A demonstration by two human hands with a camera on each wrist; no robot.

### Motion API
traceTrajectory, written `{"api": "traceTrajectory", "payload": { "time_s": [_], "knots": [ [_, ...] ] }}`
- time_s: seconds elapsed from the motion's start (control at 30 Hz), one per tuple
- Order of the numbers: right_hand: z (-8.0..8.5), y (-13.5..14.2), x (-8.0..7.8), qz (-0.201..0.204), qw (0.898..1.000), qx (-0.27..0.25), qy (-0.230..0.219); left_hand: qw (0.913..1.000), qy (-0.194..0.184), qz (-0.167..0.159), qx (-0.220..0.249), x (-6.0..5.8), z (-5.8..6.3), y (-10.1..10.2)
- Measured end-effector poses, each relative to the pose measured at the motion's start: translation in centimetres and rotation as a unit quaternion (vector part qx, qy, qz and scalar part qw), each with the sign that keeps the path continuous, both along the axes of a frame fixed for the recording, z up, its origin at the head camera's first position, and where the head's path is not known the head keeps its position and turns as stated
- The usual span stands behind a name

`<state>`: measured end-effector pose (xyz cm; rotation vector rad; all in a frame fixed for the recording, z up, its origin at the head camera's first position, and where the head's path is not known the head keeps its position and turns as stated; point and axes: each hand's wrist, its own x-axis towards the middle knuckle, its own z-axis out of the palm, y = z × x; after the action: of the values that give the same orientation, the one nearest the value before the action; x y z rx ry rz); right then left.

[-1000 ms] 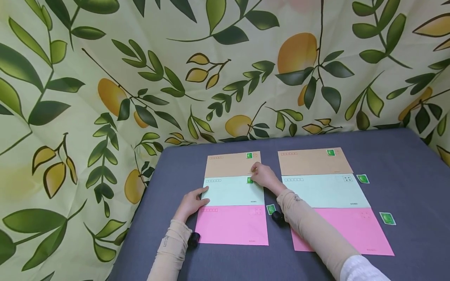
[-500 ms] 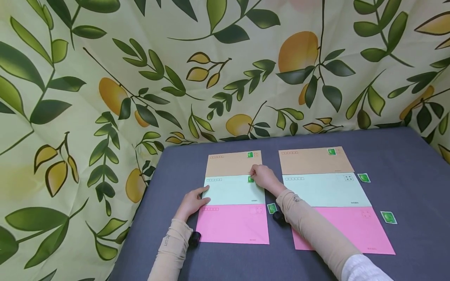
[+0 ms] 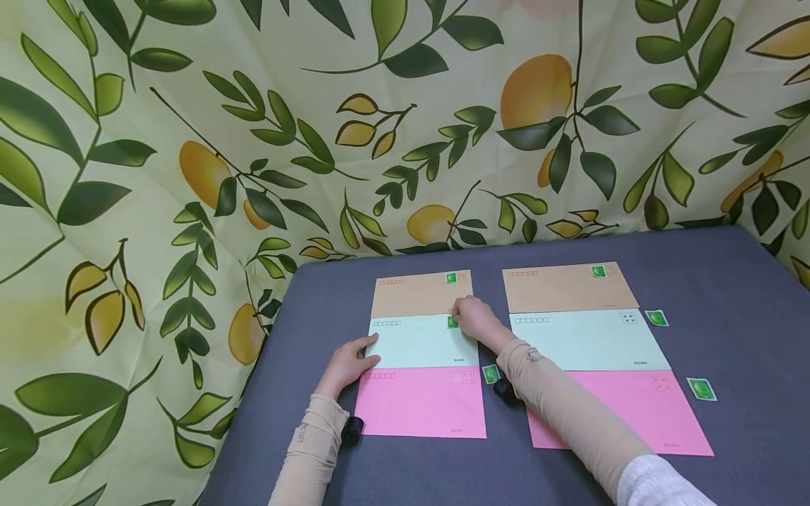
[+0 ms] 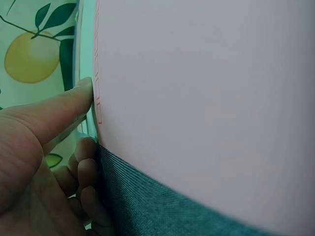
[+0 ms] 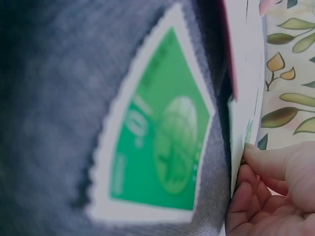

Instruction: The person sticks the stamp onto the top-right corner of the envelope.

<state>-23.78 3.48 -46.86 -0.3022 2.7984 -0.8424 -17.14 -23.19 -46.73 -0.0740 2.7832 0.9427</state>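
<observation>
Left of the table's middle lie a brown envelope, a light blue envelope and a pink envelope, one below another. My right hand is at the light blue envelope's upper right corner. Its thumb and curled fingers pinch the edge of a green postage stamp there, partly covered by the hand. My left hand rests at the light blue envelope's left edge, fingers relaxed. In the left wrist view the thumb lies along that edge. A loose stamp looms large in the right wrist view.
A second column holds brown, light blue and pink envelopes. Both brown envelopes bear a stamp. Loose stamps lie beside the left pink envelope and right of the second column. Patterned cloth hangs behind the table.
The hands stay almost in place, the right one still at the stamp on the light blue envelope. The head view shifts slightly.
</observation>
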Motion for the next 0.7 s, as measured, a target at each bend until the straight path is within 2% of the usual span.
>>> {"api": "traceTrajectory", "payload": {
  "time_s": [0.3, 0.7],
  "knots": [
    [0.12, 0.08, 0.00, 0.020, 0.999, 0.023, 0.010, 1.0000, -0.005, 0.000, -0.001, -0.02, 0.03, 0.07],
    [-0.06, 0.35, 0.04, 0.015, 0.999, -0.018, 0.023, 1.0000, -0.008, -0.001, 0.002, 0.10, 0.16, 0.08]
  ]
}}
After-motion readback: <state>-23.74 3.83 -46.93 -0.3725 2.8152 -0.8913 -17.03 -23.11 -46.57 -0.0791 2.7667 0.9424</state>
